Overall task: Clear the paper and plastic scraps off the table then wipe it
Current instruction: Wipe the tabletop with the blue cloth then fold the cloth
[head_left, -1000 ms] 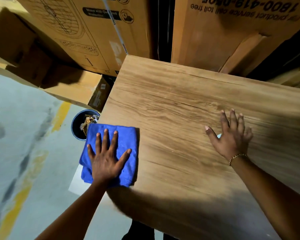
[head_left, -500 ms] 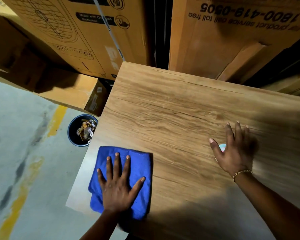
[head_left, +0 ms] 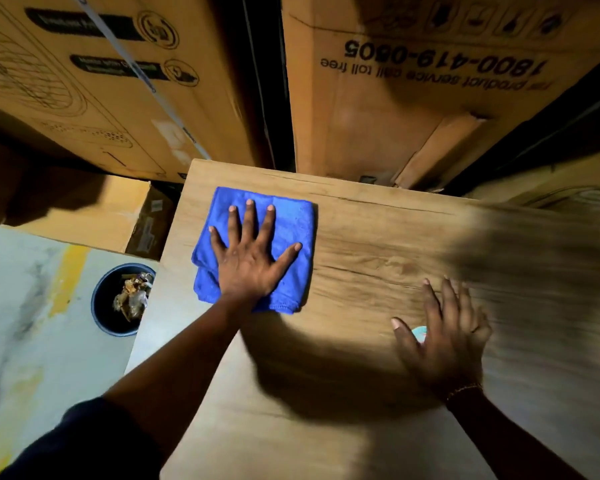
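The blue cloth, folded into a thick pad, lies flat on the counter near its far left corner, just in from the left edge. The left hand presses on it with palm down and fingers and thumb spread wide, gripping nothing.

Nearer the front and well to the right, the right hand rests flat on the bare wood with straight fingers close together. A small pale blue bit shows between its thumb and forefinger. I cannot tell whether this is a leftover scrap.

No other scraps show on the visible wood, though the right end is blurred and in shadow. Down on the floor, off the left edge, a dark bin holds crumpled scraps, so clearing looks mostly done.

I judge wiping to be the step in hand. The middle, the right end and the front of the counter probably remain, along with that pale bit. Large cardboard boxes stand against the far edge.
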A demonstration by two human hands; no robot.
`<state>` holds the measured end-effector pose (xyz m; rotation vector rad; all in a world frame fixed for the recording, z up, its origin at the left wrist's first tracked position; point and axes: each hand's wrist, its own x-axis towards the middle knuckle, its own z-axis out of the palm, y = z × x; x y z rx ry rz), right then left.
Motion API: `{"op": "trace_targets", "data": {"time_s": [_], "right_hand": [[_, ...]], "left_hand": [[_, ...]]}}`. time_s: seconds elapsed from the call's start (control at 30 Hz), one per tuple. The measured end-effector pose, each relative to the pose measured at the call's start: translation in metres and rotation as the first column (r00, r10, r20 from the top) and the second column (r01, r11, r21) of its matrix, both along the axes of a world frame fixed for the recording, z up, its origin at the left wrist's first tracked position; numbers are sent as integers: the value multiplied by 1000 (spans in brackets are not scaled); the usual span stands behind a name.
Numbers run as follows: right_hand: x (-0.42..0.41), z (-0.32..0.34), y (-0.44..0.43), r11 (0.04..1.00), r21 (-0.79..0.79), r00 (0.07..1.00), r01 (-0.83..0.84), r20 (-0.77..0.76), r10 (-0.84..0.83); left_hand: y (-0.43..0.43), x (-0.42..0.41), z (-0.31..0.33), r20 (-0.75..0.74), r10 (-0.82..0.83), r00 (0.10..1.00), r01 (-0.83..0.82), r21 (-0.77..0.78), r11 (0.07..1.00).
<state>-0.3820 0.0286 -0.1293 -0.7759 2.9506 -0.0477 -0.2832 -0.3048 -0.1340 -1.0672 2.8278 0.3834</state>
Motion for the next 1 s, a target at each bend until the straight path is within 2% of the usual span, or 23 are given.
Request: {"op": "trace_targets", "data": {"time_s": [0.27, 0.47, 0.7, 1.0], "right_hand": [[-4, 3, 0, 1000, 7, 998, -2, 60, 1], [0, 2, 3, 1000, -14, 998, -1, 67, 2], [4, 3, 3, 999, -30, 998, 11, 66, -9], [3, 1, 4, 999, -11, 994, -34, 105, 35]], "left_hand": [[-38, -84, 0, -13, -66, 998, 66, -14, 998], [-37, -89, 2, -12, -47, 999, 47, -20, 999], [26, -7, 3, -9, -49, 999, 49, -3, 999], [112, 150, 7, 11, 106, 994, -106, -1, 994]]}}
